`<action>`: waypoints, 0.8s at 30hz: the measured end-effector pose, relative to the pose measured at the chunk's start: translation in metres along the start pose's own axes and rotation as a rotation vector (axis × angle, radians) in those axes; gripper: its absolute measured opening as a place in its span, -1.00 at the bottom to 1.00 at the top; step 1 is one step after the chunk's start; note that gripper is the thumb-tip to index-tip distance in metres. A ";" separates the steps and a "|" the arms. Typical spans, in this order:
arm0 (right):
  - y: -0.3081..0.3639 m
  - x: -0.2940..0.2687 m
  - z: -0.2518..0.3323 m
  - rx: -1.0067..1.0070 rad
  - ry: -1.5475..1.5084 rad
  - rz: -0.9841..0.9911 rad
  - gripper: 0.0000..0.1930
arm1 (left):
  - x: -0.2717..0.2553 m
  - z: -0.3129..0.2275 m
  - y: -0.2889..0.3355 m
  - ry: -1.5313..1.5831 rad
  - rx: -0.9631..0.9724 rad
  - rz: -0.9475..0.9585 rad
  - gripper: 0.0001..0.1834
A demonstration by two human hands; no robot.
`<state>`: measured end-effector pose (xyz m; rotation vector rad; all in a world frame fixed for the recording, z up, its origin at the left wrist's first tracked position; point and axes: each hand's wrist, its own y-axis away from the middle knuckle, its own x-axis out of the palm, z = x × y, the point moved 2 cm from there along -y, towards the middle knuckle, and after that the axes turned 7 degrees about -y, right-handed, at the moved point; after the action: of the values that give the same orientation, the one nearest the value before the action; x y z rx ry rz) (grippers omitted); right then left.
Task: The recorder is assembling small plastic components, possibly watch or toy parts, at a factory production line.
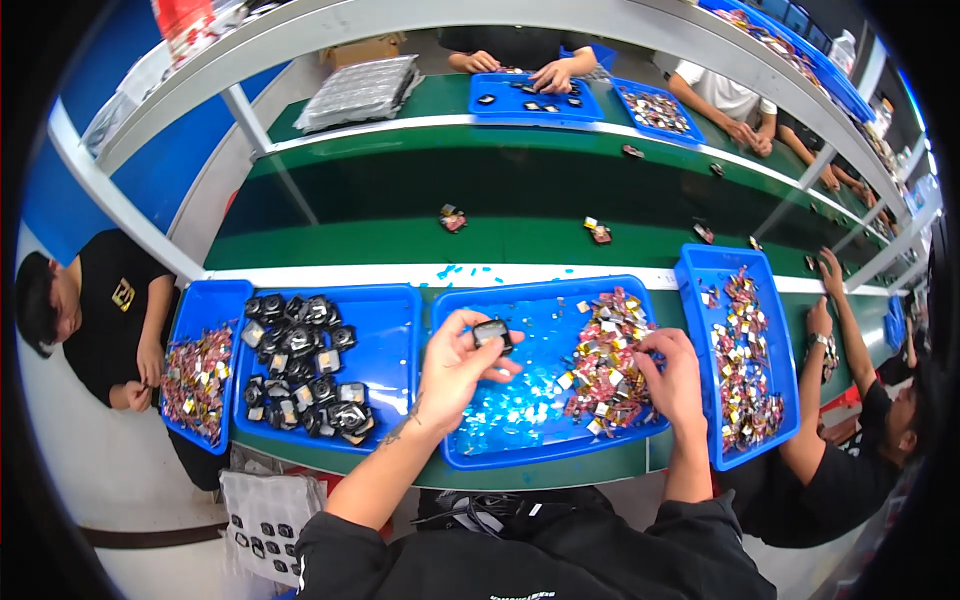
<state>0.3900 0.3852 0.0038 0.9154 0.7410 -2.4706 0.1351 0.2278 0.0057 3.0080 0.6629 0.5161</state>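
Note:
My left hand (pixel 452 368) pinches a small black square casing (pixel 491 332) with a pale grey face, above the left part of a blue tray (pixel 556 460). My right hand (pixel 672 372) is at the right side of the same tray, its fingers bent together at the edge of a heap of small red, white and yellow electronic parts (pixel 606 360). What those fingertips hold, if anything, is too small to make out. Many light-blue film bits (pixel 510 400) lie scattered over the tray's left half.
Left of me, a blue tray (pixel 400 310) holds many black casings (pixel 300 340). Narrower blue trays of small parts flank me at left (pixel 180 300) and right (pixel 690 262). Beyond runs a green conveyor belt (pixel 350 220) with loose clusters. White frame posts (pixel 125 200) and co-workers surround the bench.

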 end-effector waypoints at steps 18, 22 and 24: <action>-0.013 -0.002 0.046 0.240 -0.783 0.109 -0.82 | 0.003 0.003 -0.003 -0.552 0.297 0.088 -0.63; -0.016 0.011 0.085 0.104 -0.584 0.256 -0.84 | 0.015 0.001 0.004 -0.571 0.365 0.164 -0.68; -0.017 0.022 0.098 0.119 -0.589 0.344 -0.84 | 0.017 0.000 0.007 -0.576 0.434 0.196 -0.70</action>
<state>0.3191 0.3352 0.0575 0.2775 0.2145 -2.3020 0.1524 0.2286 0.0115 3.3661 0.4808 -0.5616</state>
